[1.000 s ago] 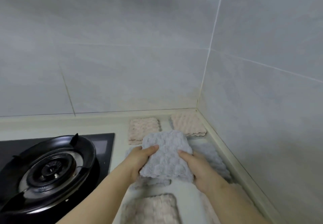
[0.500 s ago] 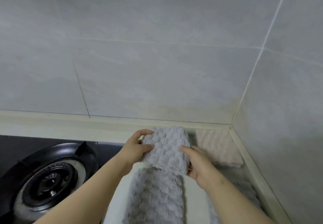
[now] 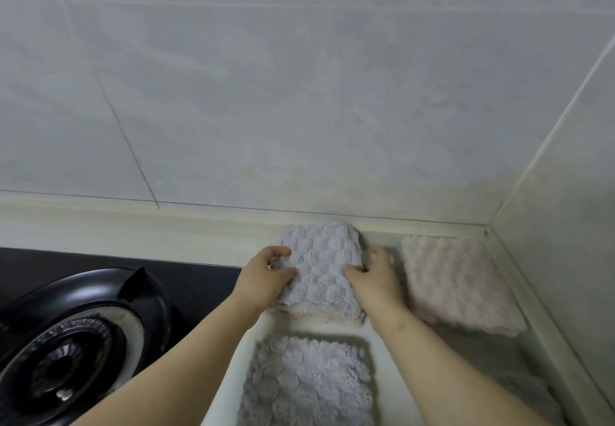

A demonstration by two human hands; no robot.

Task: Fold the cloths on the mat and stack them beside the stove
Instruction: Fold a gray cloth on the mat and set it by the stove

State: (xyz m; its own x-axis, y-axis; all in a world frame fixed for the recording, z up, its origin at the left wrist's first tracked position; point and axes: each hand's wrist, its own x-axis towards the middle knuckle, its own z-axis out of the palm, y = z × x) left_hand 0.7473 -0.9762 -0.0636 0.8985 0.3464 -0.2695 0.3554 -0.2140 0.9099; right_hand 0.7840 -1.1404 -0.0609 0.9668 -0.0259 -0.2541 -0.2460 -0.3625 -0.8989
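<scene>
A folded grey cloth [image 3: 321, 259] lies on top of a folded pink cloth [image 3: 329, 317] against the back wall, just right of the stove. My left hand [image 3: 266, 276] pinches its left edge and my right hand [image 3: 374, 276] grips its right edge. Only the pink cloth's front rim shows beneath the grey one. Another folded pink cloth [image 3: 456, 279] lies to the right, near the corner. A grey cloth [image 3: 307, 382] lies flat on the white mat [image 3: 394, 392] in front, between my forearms.
The black gas stove [image 3: 196, 286] with its round burner [image 3: 66, 352] fills the lower left. Tiled walls meet in a corner at the right, and a raised counter edge [image 3: 545, 319] runs along the right side. More grey cloth [image 3: 532, 395] shows at the lower right.
Both hands carried the folded grey cloth forward and set it down on the pink cloth by the back wall. The camera moved closer and a little left.
</scene>
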